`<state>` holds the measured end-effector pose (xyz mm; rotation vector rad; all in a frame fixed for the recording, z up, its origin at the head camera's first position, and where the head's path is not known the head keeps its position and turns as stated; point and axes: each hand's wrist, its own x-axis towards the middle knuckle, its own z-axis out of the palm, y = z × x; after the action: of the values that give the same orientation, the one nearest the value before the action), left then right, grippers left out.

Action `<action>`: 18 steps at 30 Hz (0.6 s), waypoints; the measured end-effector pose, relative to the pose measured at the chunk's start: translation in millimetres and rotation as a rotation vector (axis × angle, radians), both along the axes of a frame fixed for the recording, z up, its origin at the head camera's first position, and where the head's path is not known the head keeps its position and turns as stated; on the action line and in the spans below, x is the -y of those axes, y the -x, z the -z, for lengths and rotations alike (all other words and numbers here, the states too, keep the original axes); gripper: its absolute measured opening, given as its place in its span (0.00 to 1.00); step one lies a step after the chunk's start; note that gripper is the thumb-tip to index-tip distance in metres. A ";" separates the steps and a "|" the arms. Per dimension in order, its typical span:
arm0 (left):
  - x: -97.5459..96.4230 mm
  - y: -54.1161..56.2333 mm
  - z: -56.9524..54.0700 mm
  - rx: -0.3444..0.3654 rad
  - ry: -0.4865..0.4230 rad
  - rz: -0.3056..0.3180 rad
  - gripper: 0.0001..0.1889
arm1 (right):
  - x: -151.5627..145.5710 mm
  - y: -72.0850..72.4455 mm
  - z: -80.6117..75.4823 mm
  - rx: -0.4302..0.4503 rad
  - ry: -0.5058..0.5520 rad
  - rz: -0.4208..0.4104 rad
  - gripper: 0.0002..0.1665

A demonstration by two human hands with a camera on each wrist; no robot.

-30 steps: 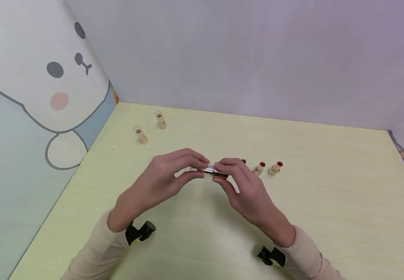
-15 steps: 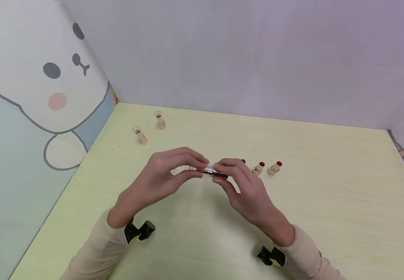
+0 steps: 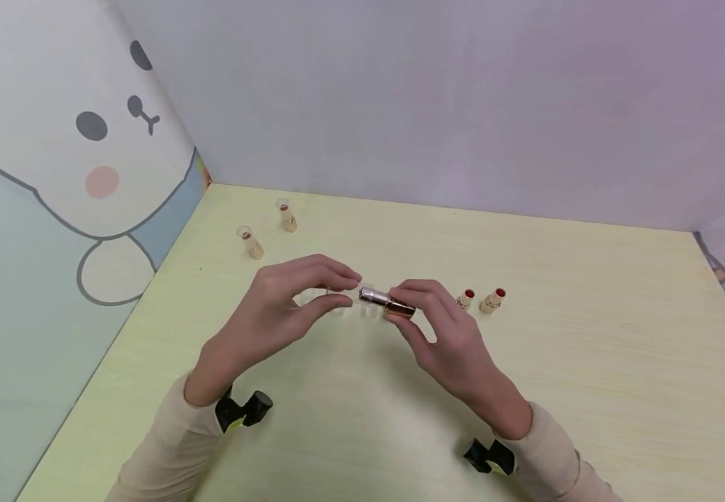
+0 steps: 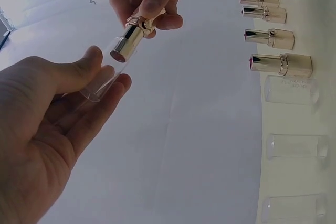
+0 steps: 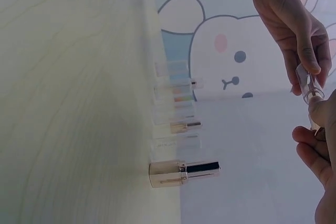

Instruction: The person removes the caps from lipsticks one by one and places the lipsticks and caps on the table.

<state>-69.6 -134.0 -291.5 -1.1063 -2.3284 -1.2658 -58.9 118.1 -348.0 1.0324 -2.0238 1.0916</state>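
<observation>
My right hand (image 3: 444, 331) pinches the gold base of a lipstick tube (image 3: 387, 302) between thumb and fingers, its shiny end pointing left and slightly up. A clear cylindrical cap (image 4: 100, 83) is held between the thumb and fingers of my left hand (image 3: 293, 300). In the left wrist view, the end of the tube lies within the cap's near end, the gold collar outside it. The right wrist view shows the clear cap (image 5: 310, 81) too, the right hand's thumb covering much of the tube there. Both hands are raised above the table.
Two lipsticks (image 3: 252, 245) under clear caps stand at the table's back left. Uncapped gold lipsticks (image 3: 493, 301) stand beyond my right hand. In the left wrist view, several uncapped lipsticks (image 4: 281, 65) and clear caps (image 4: 296, 146) form a row. A wall (image 3: 438, 111) rises behind the table.
My left hand has shifted left with the cap, away from my right hand. More of the tube's shiny end shows, and it tilts up a little more.
</observation>
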 end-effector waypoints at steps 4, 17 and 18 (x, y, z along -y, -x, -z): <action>1.8 -0.3 -1.0 -0.002 0.002 -0.008 0.13 | -1.0 0.5 0.7 0.027 -0.010 -0.010 0.18; 7.9 -3.8 -8.3 -0.047 0.022 -0.041 0.12 | -2.8 2.3 4.2 0.051 -0.069 -0.034 0.23; 8.5 -4.2 -9.7 -0.053 0.020 -0.047 0.12 | -3.0 2.6 4.4 0.049 -0.070 -0.030 0.23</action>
<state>-65.4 -142.6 -281.8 -1.0713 -2.3190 -1.1844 -61.6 121.1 -352.4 1.0838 -2.1047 1.0783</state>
